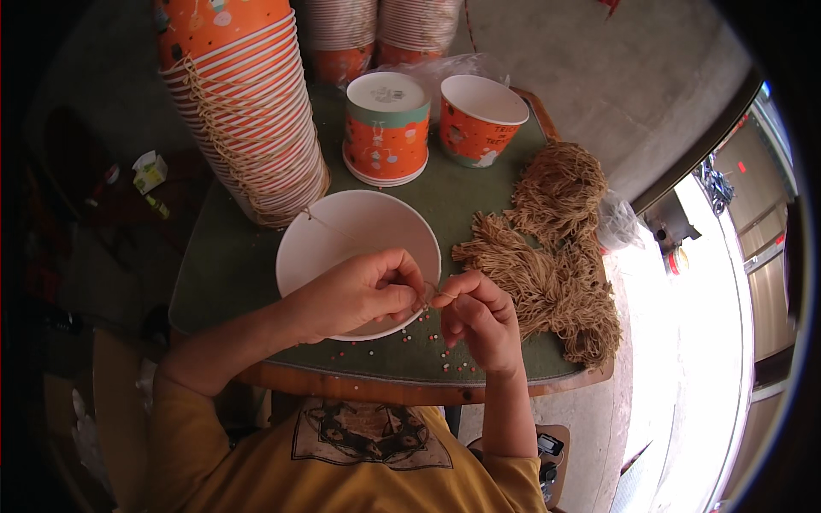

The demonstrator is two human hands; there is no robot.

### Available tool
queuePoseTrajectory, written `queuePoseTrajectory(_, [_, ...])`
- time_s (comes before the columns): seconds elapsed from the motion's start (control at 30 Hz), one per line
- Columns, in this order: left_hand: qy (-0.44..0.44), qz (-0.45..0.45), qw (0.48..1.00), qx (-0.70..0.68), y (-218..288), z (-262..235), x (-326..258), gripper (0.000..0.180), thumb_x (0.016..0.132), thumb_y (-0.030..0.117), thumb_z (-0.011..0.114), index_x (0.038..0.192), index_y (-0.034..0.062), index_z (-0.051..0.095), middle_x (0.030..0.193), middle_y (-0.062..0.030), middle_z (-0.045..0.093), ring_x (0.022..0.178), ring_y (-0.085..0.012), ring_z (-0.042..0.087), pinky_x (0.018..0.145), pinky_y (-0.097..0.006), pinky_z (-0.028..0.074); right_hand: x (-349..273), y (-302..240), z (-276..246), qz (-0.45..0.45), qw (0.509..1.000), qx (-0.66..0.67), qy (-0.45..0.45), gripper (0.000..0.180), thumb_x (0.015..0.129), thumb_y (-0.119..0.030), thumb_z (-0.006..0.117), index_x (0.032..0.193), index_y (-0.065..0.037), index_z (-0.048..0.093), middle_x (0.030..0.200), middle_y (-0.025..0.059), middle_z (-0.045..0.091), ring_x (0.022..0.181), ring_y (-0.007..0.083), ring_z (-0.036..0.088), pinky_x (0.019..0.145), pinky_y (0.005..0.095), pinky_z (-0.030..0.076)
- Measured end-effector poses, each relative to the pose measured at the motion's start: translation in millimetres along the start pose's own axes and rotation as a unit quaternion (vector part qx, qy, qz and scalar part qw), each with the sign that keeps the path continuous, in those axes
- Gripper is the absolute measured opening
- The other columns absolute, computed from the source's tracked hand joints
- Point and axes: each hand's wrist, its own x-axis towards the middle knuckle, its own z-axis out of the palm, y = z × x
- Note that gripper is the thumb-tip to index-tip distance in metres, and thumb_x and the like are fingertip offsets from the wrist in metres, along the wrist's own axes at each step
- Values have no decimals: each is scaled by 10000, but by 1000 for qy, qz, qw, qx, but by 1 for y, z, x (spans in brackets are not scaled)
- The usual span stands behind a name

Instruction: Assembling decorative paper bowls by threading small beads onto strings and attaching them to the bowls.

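Observation:
A paper bucket [299,256] with a white inside stands mouth up at the near middle of the green table. From a knot at its far left rim, a thin tan cord [332,227] runs across the mouth toward my hands. My left hand [368,295] reaches over the bucket, thumb and fingers pinched on cord at the right rim. Just right of it, my right hand [483,316] pinches the cord too, finger and thumb together. A short bit of cord shows between the fingertips; the exact knot there is too small to make out.
Bundles of tan cord [539,274] lie at the right. A tall leaning stack of orange buckets [248,111] stands at the left. Behind are an upturned bucket [386,141] and an upright one [479,120]. Tiny red and white bits [445,352] dot the near edge.

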Motion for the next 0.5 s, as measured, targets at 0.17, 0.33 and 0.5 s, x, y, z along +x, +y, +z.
queuePoseTrajectory(0.17, [17, 18, 1000, 17, -4, 8, 6, 113, 951, 70, 526, 1039, 4, 557, 928, -25, 595, 860, -71, 556, 776, -222, 464, -1, -18, 3, 34, 998, -59, -8, 172, 949, -113, 501, 1015, -27, 634, 815, -29, 586, 640, 25, 471, 576, 172, 415])
queuePoseTrajectory(0.33, [0, 39, 997, 73, -4, 6, 4, 152, 957, 90, 540, 1074, 0, 571, 1003, -31, 622, 932, -68, 564, 821, -235, 465, 9, -23, 12, 22, 995, -93, -9, 167, 954, -131, 530, 1029, -37, 645, 876, -52, 606, 653, 1, 444, 561, 155, 365])
queuePoseTrajectory(0.5, [16, 33, 998, 57, -6, 7, 2, 159, 963, 109, 545, 1067, -7, 576, 987, -24, 619, 911, -67, 562, 808, -236, 468, 11, -16, 7, 97, 994, -12, 40, 189, 969, -150, 526, 1065, -38, 644, 808, -60, 578, 632, 7, 440, 541, 166, 369])
